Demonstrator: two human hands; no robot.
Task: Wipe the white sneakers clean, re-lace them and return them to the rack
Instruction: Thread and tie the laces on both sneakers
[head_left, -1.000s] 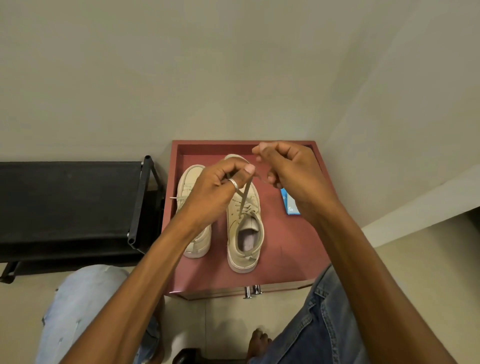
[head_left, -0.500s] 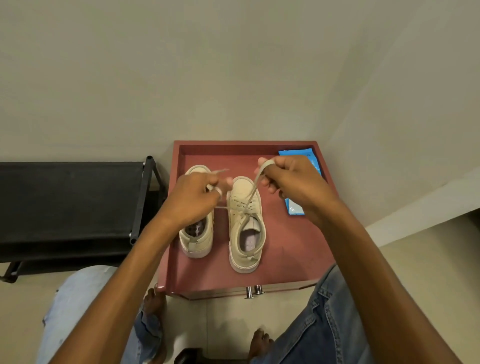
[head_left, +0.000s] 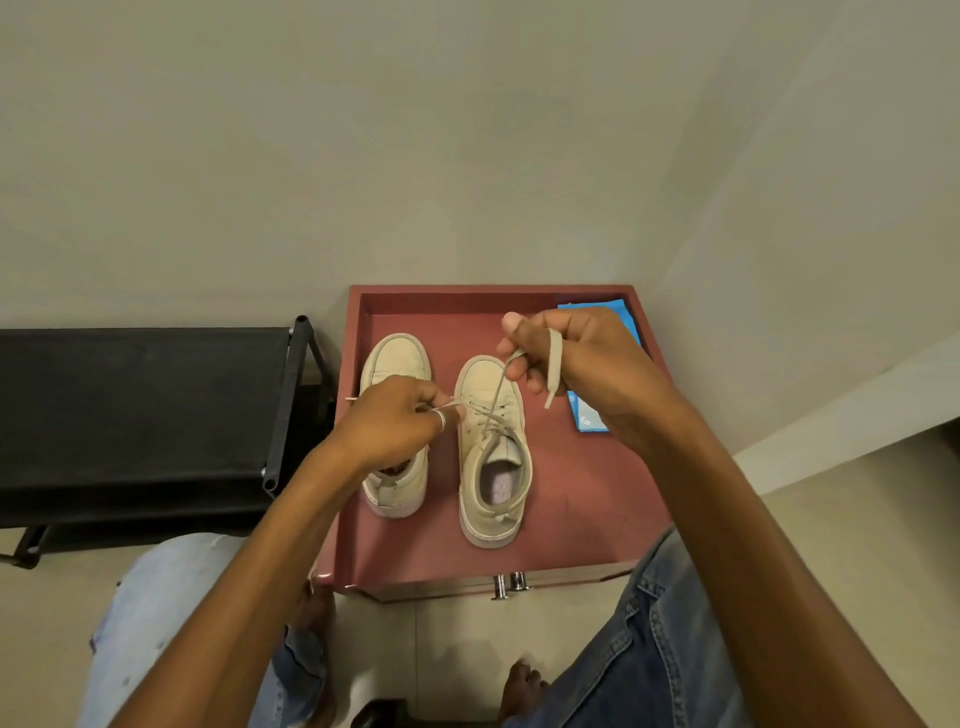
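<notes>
sneaker (head_left: 493, 467) is stood mid-cabinet (head_left: 571, 493), second sneaker (head_left: 397, 358) beside it | one lace (head_left: 554, 364) end is pinched by left hand (head_left: 395, 421) | other end is gripped in right hand (head_left: 582, 358), farther back | blue packet (head_left: 589, 415) is partly hidden at cabinet's far right

You are handling a flat lace (head_left: 555, 369) that is looking like matt woven cloth. The sneakers (head_left: 475, 384) are showing a soft, matt, faintly napped cream upper, with smoother pale soles. They are sitting on a cabinet top (head_left: 571, 499) that is looking smooth and matt red, its two knobs (head_left: 508, 584) glinting like polished metal. The ring (head_left: 440, 420) is shining like metal too. The blue packet (head_left: 589, 415) is catching light like glossy plastic. The rack (head_left: 130, 405) is showing matt black cloth and smooth tubes; your jeans (head_left: 649, 649) are denim.
</notes>
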